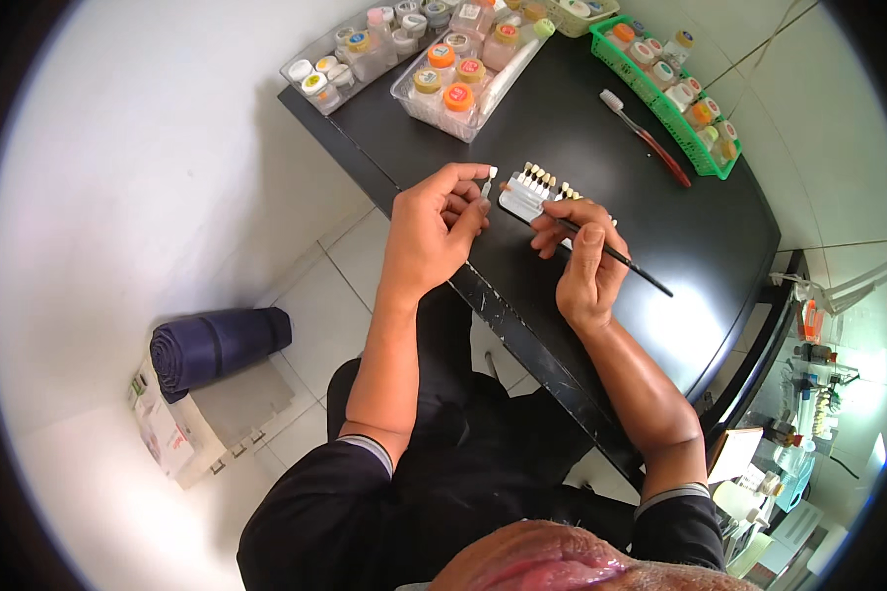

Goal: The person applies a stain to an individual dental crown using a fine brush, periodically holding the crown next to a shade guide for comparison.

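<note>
My left hand [440, 227] pinches a small shade tab with a white tooth-shaped tip [492, 175] near the desk's front edge. My right hand [586, 256] grips a slim black brush [641, 271], its fingers partly over a white shade-guide holder [524, 197] with rows of tooth-coloured tabs. The holder lies on the black desk [719, 246], just right of my left hand. A red toothbrush [665, 153] with white bristles rests behind the holder, toward the right.
Trays of lidded jars [335, 74], [448, 113] and a green basket of jars [650, 89] line the desk's back. A rolled navy mat [217, 353] lies at lower left beside the white wall. A cluttered bench [798, 443] stands at right.
</note>
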Motion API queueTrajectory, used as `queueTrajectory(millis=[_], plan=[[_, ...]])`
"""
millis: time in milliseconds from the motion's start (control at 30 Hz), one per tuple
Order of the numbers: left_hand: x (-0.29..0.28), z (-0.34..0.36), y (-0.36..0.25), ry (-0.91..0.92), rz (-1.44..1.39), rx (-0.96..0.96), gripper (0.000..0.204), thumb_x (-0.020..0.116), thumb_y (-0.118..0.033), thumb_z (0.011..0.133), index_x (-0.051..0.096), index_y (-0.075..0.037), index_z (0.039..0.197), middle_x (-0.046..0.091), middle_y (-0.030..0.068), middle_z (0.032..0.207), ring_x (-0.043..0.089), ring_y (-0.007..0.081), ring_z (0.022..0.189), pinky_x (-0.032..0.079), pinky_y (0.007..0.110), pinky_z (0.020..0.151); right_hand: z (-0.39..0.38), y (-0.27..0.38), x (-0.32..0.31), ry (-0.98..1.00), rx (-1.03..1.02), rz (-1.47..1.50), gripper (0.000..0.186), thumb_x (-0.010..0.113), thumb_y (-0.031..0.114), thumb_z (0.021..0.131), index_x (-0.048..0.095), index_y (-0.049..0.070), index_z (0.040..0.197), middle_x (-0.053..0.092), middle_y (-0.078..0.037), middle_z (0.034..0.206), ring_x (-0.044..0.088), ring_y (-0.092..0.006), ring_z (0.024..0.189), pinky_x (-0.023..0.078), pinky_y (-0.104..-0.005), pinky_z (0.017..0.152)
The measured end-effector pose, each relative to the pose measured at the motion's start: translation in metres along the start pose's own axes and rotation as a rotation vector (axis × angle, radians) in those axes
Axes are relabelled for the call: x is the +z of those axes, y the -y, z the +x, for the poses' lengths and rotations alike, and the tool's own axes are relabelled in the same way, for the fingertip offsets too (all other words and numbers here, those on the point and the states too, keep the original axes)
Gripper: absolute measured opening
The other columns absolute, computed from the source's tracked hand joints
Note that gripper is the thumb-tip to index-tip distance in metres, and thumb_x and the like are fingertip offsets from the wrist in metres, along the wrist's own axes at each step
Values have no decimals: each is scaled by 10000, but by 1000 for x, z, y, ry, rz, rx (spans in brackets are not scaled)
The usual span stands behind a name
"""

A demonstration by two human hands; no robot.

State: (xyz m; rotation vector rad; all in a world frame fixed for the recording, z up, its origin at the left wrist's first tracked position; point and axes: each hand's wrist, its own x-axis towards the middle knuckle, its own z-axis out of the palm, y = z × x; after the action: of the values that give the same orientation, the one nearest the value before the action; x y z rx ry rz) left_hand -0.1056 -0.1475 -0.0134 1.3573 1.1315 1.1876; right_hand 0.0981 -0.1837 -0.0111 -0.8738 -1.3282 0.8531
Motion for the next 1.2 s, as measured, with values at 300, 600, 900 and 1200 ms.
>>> queueTrajectory(millis=[300,600,900,1200], plan=[[8,0,-3,23,251,134,304,664,130,1002,808,11,1243,727,44,941,693,71,743,544,230,663,7,-2,-12,-28,31,-204,179,649,46,1144,722,-78,1249,785,-161,1052,782,-166,870,635,-289,742],[13,1,1,-44,314,161,284,634,123,987,814,16,1178,653,33,875,589,46,667,432,235,579,8,-2,-7,71,-82,-322,145,669,-47,1055,756,-83,1165,792,-177,1043,801,-228,834,639,-332,741],[13,2,-2,-65,318,96,253,676,60,920,814,-12,1119,654,88,837,641,193,636,496,336,618,11,-3,-2,132,-187,-420,206,732,-95,977,786,-20,1161,793,-142,1007,773,-250,791,608,-345,728],[14,1,-2,-56,341,141,268,630,129,974,811,25,1142,645,18,858,557,39,647,407,232,563,12,0,-2,121,-94,-438,198,720,-96,998,784,-17,1168,790,-147,1015,796,-242,833,629,-341,751]])
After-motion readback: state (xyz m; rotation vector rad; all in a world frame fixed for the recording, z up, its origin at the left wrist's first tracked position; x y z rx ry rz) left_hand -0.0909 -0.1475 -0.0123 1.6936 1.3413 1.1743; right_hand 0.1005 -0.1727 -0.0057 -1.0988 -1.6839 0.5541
